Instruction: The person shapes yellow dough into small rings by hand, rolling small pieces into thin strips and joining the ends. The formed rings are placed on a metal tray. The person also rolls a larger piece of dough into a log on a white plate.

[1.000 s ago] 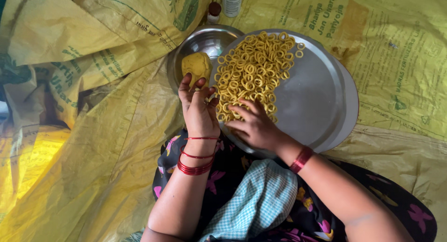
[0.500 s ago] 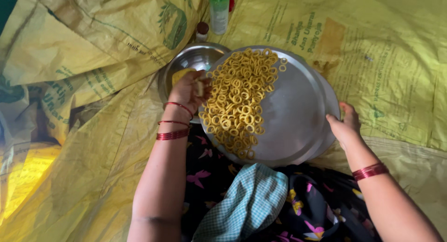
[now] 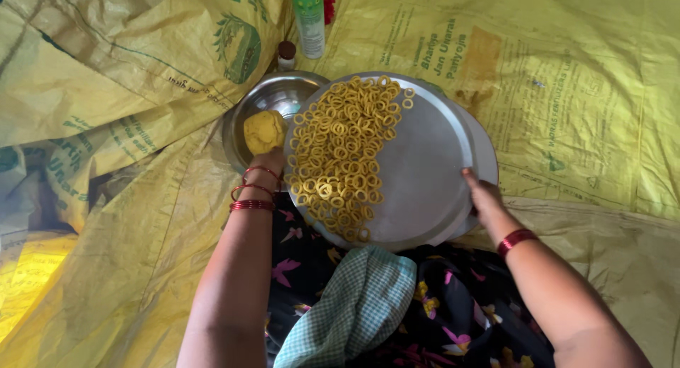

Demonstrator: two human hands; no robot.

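Dough (image 3: 263, 131) looks soft in your left hand (image 3: 269, 157) – cup it underneath; your right hand (image 3: 482, 198) pinches the steel plate's (image 3: 425, 170) rim – likely slippery.

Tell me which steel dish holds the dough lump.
The small bowl, at the upper left and partly under the big plate. The plate carries only yellow rings; the dough lump sits at the bowl's near edge.

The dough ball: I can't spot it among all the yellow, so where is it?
In the head view the dough ball sits left of centre, at the left hand, over the steel bowl just left of the big plate of rings.
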